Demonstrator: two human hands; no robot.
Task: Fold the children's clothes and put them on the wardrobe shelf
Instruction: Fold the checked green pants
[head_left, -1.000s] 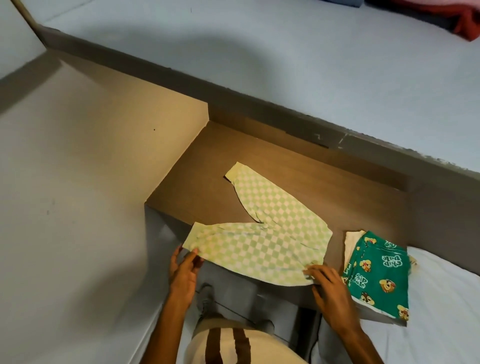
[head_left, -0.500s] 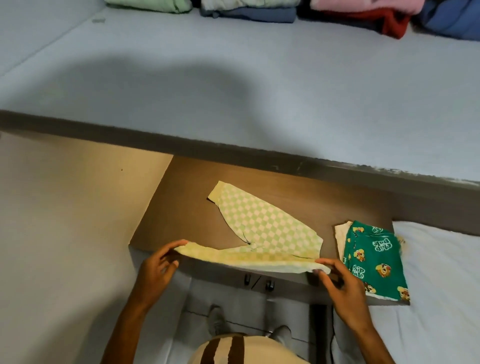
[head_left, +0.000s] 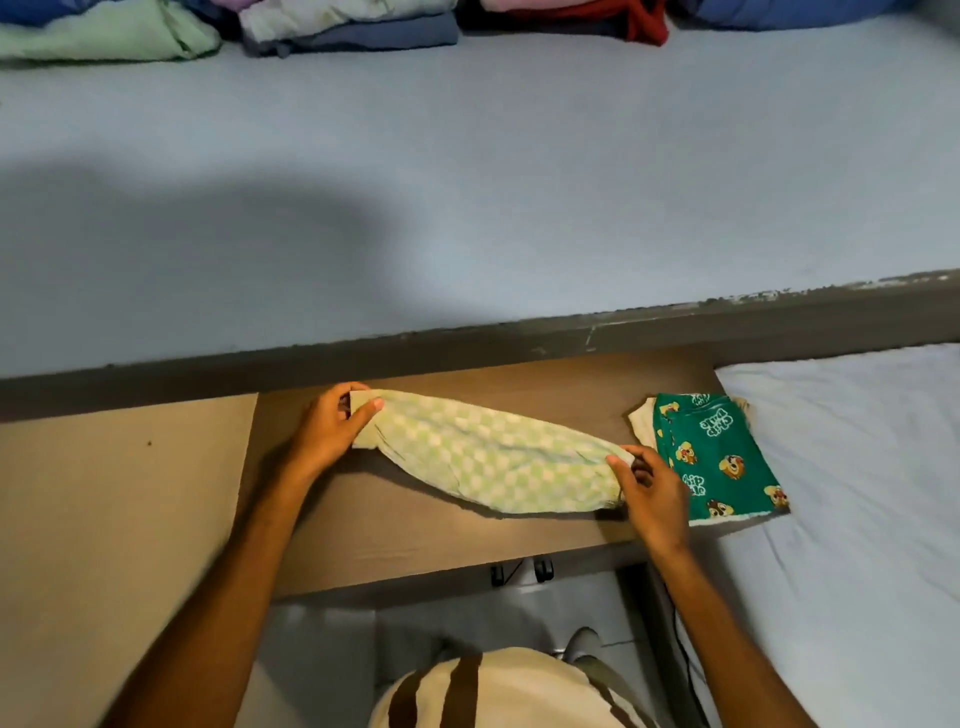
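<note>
Pale green checkered children's trousers lie folded lengthwise, one leg over the other, on a brown wooden shelf. My left hand pinches the cuff end at the far left. My right hand grips the waist end at the near right. A folded green garment with cartoon chipmunks lies just right of my right hand, at the shelf's right end.
A wide grey-blue surface spans the view above the shelf, with stacks of folded clothes along its far edge. White bedding lies at the right. A beige panel is at the left.
Both hands lifted the near trouser leg and carried it over onto the far leg; my left hand moved away from me to the cuff. The view has tilted upward.
</note>
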